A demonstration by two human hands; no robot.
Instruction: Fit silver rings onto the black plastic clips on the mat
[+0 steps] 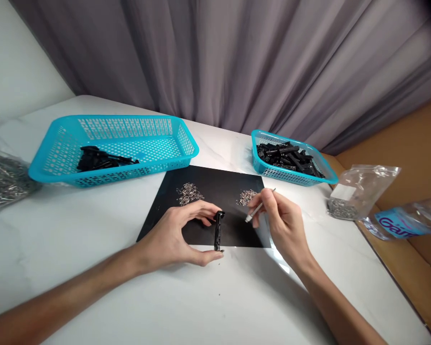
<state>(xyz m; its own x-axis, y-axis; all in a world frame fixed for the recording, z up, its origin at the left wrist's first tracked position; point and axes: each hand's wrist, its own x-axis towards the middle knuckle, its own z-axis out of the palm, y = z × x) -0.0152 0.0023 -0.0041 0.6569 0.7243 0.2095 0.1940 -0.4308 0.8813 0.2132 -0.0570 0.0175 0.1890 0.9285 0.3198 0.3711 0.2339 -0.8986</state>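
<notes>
Between thumb and fingers, my left hand (179, 235) grips a narrow black plastic part (218, 232) by its two ends, holding it upright over the front edge of a black mat (201, 235). My right hand (282, 220) is closed around a thin pale stick-like tool (259, 209), its light tip pointing down and left toward the part. Tip and part are apart. Behind my hands, two heaps of small metal pieces lie on the mat: a left heap (188, 193) and a right heap (246, 197), the latter partly hidden by my right fingers.
A large blue basket (192, 146) with a few black parts stands back left. A smaller blue basket (294, 181) full of black parts is back right. Bags of metal pieces lie at far left (5, 179) and right (345, 208), near a plastic bottle (398, 223).
</notes>
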